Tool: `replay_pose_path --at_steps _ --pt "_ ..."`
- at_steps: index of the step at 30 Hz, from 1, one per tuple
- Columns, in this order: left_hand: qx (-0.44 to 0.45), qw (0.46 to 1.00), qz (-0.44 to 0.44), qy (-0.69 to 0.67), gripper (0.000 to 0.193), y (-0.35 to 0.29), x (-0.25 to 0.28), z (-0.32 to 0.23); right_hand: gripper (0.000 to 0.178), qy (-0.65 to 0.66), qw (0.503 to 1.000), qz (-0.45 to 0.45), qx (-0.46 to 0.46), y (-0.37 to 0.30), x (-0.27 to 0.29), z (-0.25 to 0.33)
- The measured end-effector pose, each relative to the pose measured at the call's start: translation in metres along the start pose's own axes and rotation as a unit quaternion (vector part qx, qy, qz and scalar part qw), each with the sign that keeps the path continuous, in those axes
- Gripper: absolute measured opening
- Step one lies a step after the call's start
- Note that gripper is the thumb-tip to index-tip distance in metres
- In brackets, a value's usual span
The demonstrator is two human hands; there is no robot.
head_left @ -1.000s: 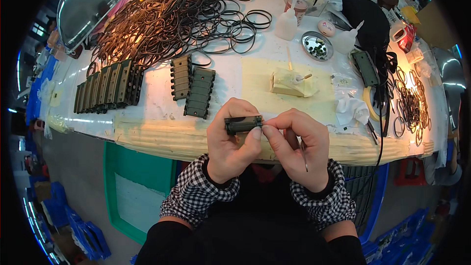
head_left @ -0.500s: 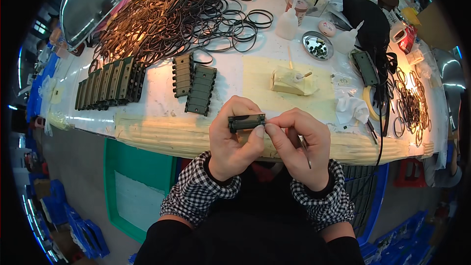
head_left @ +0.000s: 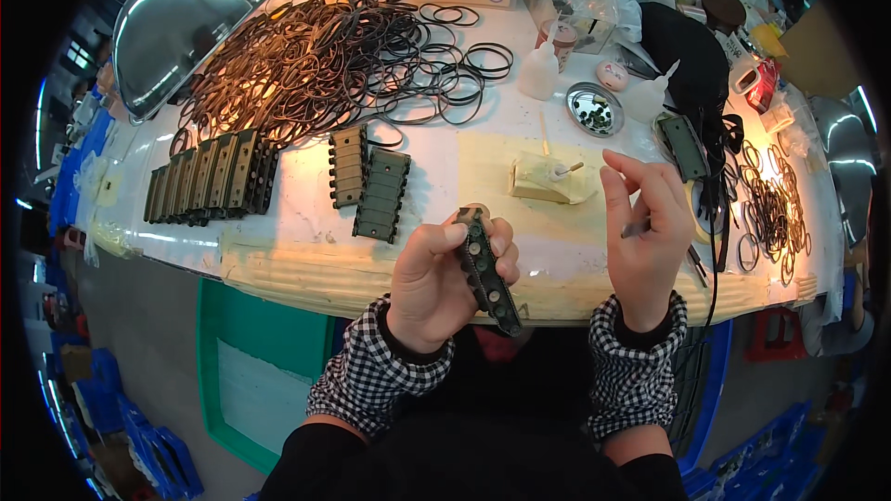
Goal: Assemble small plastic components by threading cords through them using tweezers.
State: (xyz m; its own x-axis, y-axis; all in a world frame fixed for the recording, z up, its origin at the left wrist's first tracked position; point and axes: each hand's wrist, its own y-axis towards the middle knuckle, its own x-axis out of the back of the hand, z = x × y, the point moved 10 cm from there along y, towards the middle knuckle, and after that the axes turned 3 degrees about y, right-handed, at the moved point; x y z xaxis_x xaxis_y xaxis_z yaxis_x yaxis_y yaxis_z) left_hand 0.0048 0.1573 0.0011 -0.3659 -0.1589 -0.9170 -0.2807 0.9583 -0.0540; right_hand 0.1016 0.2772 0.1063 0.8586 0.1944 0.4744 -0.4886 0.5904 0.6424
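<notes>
Gripped in my left hand [head_left: 436, 288] is a dark green toy tank chassis [head_left: 486, 271], tilted so that its side with a row of round wheels shows. My right hand [head_left: 648, 227] is raised apart from it, at the right of the yellowed patch of table. Its thumb and index finger are spread, while the other fingers curl round a slim metal tool [head_left: 636, 228], mostly hidden. Beyond that hand sits a round metal dish [head_left: 574, 121] with small dark green pieces [head_left: 594, 113]. Closest beyond the chassis is a pale yellow block [head_left: 543, 184] with a small stick-like piece on top.
Several similar chassis [head_left: 209, 176] stand in a row at left, with two more [head_left: 380, 195] beside them. A large heap of dark rubber bands [head_left: 316, 65] spreads behind. White squeeze bottles [head_left: 538, 70], black cloth [head_left: 685, 51] and more bands [head_left: 778, 209] occupy the right.
My hands have separated. The right has let go of the chassis and moved right and up toward the dish. My left hand has turned the chassis from level to steeply tilted, lower down.
</notes>
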Motion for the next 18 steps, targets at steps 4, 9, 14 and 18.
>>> replay_pose_path --at_steps 4,9,14,18 --pt "0.021 1.000 -0.001 -0.005 0.017 0.002 0.001 0.008 0.019 0.006 0.997 0.059 -0.051 0.001 -0.016 -0.013" --pt "0.029 0.996 0.044 -0.066 0.021 0.004 0.005 0.012 0.017 0.040 0.996 0.068 -0.042 0.003 -0.026 -0.017" --pt "0.019 0.999 0.033 -0.035 0.019 0.005 0.009 0.011 0.022 0.040 0.999 0.024 -0.025 0.003 -0.015 -0.012" --pt "-0.032 0.998 0.013 0.053 0.019 0.007 0.005 0.002 0.080 0.137 0.990 -0.040 0.008 -0.001 0.009 0.019"
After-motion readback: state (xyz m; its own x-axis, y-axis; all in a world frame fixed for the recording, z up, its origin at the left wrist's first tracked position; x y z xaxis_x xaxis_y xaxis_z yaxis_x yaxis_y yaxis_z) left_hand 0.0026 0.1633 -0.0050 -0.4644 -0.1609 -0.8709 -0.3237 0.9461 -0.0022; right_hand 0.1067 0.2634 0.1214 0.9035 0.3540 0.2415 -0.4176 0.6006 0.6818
